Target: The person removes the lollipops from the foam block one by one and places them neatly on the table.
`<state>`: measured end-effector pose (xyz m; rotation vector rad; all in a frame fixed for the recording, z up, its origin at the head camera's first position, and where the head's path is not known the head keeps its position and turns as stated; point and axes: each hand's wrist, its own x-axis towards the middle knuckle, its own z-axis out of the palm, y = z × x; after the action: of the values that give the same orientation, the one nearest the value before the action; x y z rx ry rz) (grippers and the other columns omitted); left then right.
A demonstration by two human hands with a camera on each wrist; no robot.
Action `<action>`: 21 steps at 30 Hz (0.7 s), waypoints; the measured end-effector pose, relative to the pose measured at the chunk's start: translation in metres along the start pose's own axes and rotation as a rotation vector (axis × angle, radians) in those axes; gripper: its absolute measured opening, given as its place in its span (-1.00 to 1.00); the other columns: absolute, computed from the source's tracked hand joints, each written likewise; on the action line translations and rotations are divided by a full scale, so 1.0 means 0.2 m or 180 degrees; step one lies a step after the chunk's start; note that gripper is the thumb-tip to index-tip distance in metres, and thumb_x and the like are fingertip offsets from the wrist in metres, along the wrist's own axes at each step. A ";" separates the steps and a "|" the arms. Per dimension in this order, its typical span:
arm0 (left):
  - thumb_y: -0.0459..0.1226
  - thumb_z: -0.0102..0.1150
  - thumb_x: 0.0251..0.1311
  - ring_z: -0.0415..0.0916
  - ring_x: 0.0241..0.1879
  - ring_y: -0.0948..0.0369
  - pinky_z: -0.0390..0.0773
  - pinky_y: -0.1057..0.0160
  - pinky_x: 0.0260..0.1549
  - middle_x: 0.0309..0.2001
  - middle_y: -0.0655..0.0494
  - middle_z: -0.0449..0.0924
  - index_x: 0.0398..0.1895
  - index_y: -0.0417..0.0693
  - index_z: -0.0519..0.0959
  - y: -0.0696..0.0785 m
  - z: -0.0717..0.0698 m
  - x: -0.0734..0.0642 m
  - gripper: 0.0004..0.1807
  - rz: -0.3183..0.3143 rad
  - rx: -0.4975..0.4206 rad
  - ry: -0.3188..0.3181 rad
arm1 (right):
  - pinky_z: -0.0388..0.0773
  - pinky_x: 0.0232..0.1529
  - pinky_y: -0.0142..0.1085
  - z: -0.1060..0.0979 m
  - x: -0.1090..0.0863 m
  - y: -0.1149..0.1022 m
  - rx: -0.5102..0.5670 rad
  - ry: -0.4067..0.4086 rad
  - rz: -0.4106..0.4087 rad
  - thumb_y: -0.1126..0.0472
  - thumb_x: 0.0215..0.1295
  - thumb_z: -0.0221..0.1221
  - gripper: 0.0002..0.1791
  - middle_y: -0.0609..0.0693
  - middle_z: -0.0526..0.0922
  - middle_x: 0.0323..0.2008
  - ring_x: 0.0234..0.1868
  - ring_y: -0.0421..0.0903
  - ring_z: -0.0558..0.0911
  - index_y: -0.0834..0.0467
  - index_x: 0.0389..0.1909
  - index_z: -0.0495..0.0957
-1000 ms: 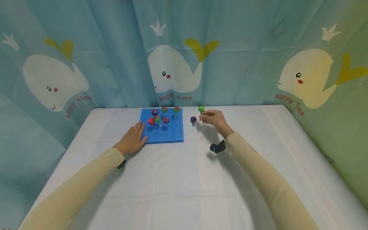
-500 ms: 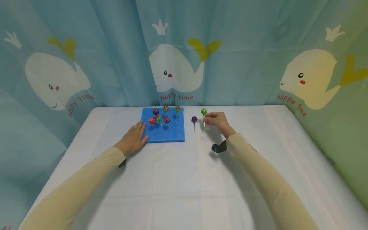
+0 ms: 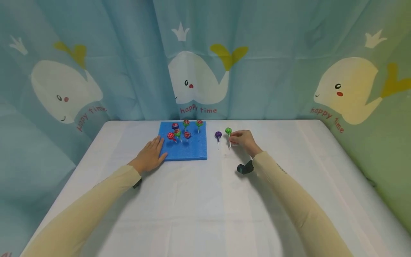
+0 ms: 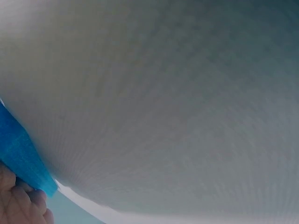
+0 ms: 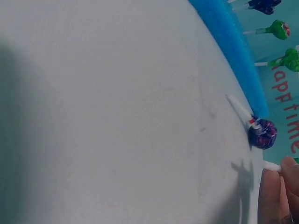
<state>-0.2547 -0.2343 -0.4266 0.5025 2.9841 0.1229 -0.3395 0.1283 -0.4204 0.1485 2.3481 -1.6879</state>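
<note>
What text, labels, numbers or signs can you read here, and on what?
"happy time": curtain, under the left whale
"happy time": curtain, under the middle whale
"happy time": curtain, under the right whale
"happy time": curtain in the right wrist view, sideways, start partly covered
Right sleeve: small dark lettering, unreadable
Green lollipop, purple lollipop: any print too small or blurred
No numbers readable

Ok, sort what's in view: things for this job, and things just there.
Likely the job:
blue board, left hand at its edge
lollipops stuck in it
green lollipop, in the right hand
purple lollipop, lying loose

Just there:
table
whale curtain
</note>
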 end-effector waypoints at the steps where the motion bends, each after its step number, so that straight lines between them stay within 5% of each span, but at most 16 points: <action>1: -0.05 -0.29 0.43 -0.19 0.45 -0.23 -0.09 -0.15 0.40 0.45 -0.40 -0.20 0.41 -0.47 -0.12 0.00 0.00 0.00 -0.25 -0.0003 -0.0002 -0.0019 | 0.62 -0.27 -0.46 0.00 0.00 0.01 -0.0027 0.0001 0.0032 0.34 0.22 0.20 -0.63 0.20 0.65 -0.14 -0.54 -0.38 0.61 0.40 0.03 0.51; 8: -0.03 -0.29 0.42 -0.20 0.45 -0.23 -0.09 -0.15 0.40 0.45 -0.40 -0.21 0.41 -0.46 -0.14 0.00 -0.02 0.01 -0.23 -0.0030 0.0080 -0.0070 | 0.56 -0.35 -0.54 0.00 0.03 0.00 -0.0224 0.0082 0.0158 0.31 0.19 0.23 -0.64 0.19 0.61 -0.04 -0.56 -0.41 0.58 0.35 0.01 0.54; 21: -0.03 -0.28 0.42 -0.18 0.45 -0.23 -0.08 -0.14 0.40 0.45 -0.40 -0.20 0.41 -0.46 -0.13 0.02 -0.03 0.01 -0.24 -0.0068 0.0045 -0.0118 | 0.49 -0.48 -0.58 0.04 0.04 0.00 -0.0390 0.0174 0.0209 0.34 0.10 0.29 -0.67 0.04 0.63 -0.30 -0.61 -0.40 0.53 0.33 -0.08 0.59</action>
<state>-0.2560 -0.2312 -0.4211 0.4690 2.9552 0.0899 -0.3455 0.1214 -0.4252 0.2495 2.4501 -1.5239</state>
